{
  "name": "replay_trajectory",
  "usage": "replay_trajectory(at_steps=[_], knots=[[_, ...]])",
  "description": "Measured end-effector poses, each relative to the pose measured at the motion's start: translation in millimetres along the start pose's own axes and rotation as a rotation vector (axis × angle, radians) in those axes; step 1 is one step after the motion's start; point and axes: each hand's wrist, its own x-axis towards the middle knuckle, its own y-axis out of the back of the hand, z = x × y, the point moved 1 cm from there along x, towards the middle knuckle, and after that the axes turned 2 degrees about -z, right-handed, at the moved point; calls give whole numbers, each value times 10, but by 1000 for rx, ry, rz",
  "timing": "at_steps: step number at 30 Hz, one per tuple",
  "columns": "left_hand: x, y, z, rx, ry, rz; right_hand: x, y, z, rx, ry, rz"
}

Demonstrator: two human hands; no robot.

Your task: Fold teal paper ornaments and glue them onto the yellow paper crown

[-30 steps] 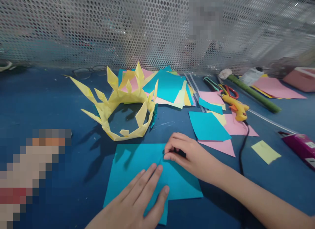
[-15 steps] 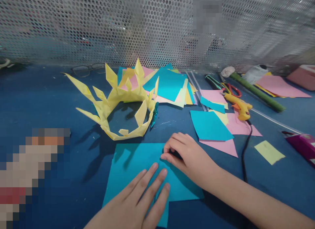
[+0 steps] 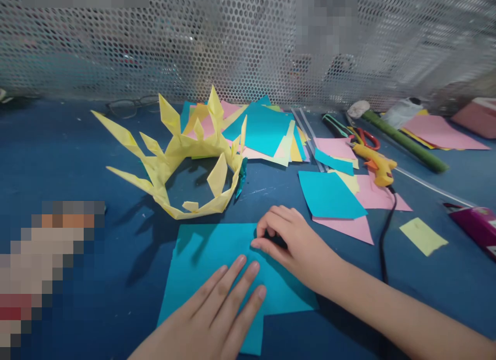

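Blue paper (image 3: 217, 238) lies flat on the table in front of me, with a stepped lower edge that may be two overlapping sheets. My left hand (image 3: 225, 308) is open, palm down, its fingers stretched across the lower part of the paper. Over the upper right of the paper rests my right hand (image 3: 289, 241), fingers curled and thumb close to the index fingertip. Whatever is between those fingertips, if anything, is hidden. Just beyond the paper stands a yellow folded-paper crown (image 3: 197, 210) with pointed tips, apart from both hands.
Coloured sheets (image 3: 263, 127) are piled at the back. At right are a blue sheet (image 3: 329, 194), a yellow glue gun (image 3: 375, 163) with a black cord, red-handled scissors (image 3: 368, 139) and a green roll (image 3: 406, 143). A perforated metal panel (image 3: 240, 40) closes the rear. A blurred shape (image 3: 58, 256) is at left.
The view has shifted slightly, so the crown and paper sit a little further left and higher. Both hands keep nearly the same pose on the paper.
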Motion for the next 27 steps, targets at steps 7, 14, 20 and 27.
replay_trajectory(at_steps=[7, 14, 20, 27], knots=[[-1, -2, -17, 42, -26, -1, -18, 107, 65, 55, 73, -78], [-39, 20, -20, 51, -57, -34, -2, 70, 58, 36, 88, -46], [-32, 21, -53, 59, -85, -29, -11, 38, 76, 38, 134, 55], [-60, -43, -134, -15, -41, 85, -84, 160, 48, 68, 380, 230]])
